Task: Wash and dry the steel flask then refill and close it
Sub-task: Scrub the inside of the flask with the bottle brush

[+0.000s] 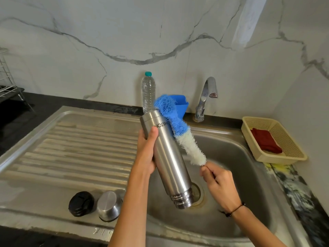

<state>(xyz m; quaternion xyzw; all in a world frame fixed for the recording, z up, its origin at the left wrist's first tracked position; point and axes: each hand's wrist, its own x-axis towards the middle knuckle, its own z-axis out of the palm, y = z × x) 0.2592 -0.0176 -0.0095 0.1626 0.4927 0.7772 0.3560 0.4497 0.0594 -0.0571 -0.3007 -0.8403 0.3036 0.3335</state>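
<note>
Steel flask (167, 157), mouth tilted toward six o'clock over the sink (231, 175) so it drains, is gripped by the left hand (145, 154) while the right hand (219, 182) pinches a brush (178, 129) scrubbing its side.

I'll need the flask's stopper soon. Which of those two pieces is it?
Look at the ribbed steel draining board left of the sink basin. At its near edge sit two small pieces side by side: the black round stopper is the left one, beside the shiny steel cup lid.

A cream plastic basket (292, 152) holding a folded red cloth (266, 141) sits right of the sink; a wire dish rack (8, 86) stands far left on the black table (16, 120).
</note>
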